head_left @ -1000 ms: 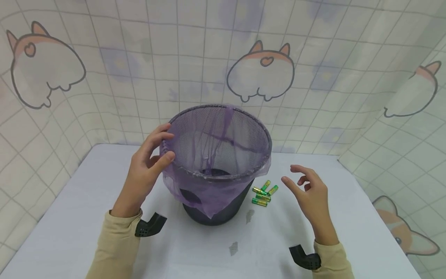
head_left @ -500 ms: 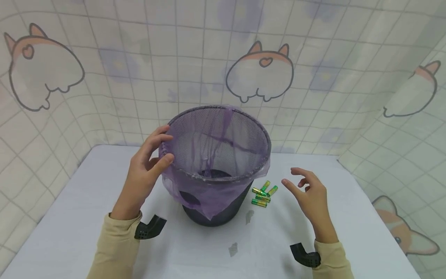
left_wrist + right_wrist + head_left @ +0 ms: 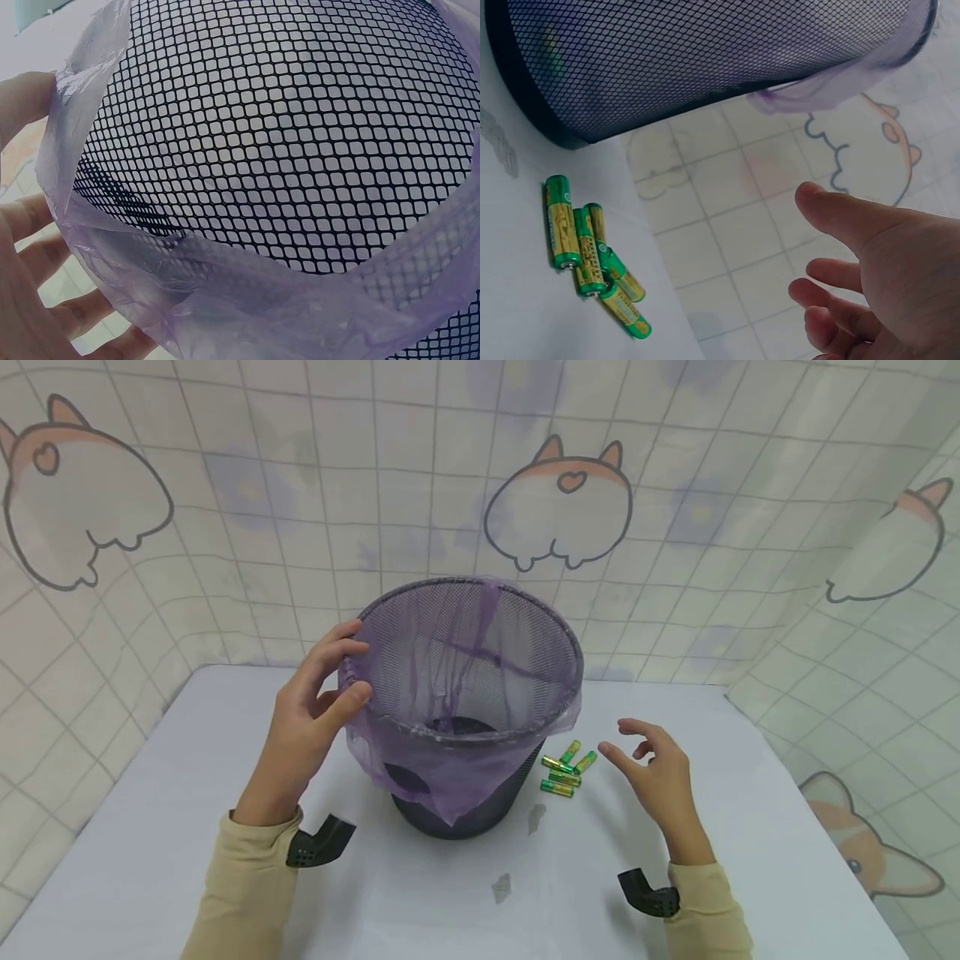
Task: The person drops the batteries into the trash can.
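Batteries [image 3: 564, 770] lie at frame centre-right on the worktop [image 3: 187, 827], just left of the open, empty right hand [image 3: 654, 777]. Left hand [image 3: 311, 727] grips the bag-lined bin [image 3: 465, 710] rim.

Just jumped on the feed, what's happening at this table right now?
A person's left hand grips the rim of a black mesh bin lined with a purple bag, thumb over the bag's edge. The right hand hovers open above the white table, holding nothing, close to a cluster of green batteries lying beside the bin's base.
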`<action>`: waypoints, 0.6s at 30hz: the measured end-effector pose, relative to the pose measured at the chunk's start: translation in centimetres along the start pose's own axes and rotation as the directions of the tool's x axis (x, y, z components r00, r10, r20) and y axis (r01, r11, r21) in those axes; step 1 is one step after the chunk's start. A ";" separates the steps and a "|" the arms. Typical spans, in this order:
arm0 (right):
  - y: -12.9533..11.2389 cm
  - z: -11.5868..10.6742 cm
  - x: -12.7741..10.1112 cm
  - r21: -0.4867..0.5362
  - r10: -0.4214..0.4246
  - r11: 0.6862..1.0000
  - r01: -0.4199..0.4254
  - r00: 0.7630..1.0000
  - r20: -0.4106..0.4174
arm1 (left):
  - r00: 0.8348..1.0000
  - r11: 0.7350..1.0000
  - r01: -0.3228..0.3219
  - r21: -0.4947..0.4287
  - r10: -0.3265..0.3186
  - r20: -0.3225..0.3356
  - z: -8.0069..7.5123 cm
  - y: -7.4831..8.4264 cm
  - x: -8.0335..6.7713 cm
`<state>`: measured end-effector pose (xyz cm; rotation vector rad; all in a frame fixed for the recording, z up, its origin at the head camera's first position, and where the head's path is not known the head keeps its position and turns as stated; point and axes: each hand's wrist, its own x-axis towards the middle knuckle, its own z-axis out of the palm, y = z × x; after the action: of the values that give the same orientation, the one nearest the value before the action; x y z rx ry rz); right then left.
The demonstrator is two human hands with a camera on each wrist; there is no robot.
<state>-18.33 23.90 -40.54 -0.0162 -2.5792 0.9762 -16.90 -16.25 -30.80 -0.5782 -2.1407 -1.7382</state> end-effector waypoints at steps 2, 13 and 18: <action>0.2 0.2 0.1 0.006 0.023 1.000 -0.023 1.000 0.019 | 1.000 1.000 0.001 0.010 -0.001 0.001 0.0 0.0 0.0; 1.3 1.3 0.4 0.032 0.063 0.997 -0.066 0.995 0.078 | 1.000 1.000 0.007 -0.015 -0.007 -0.005 0.0 0.1 0.1; 1.7 1.8 0.2 0.035 0.092 0.995 -0.096 0.991 0.100 | 1.000 1.000 0.026 -0.012 -0.026 -0.003 0.1 0.3 0.0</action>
<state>-19.42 24.06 -42.83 -0.0821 -2.6687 1.0882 -16.75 -16.07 -30.53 -0.5521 -2.1460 -1.7659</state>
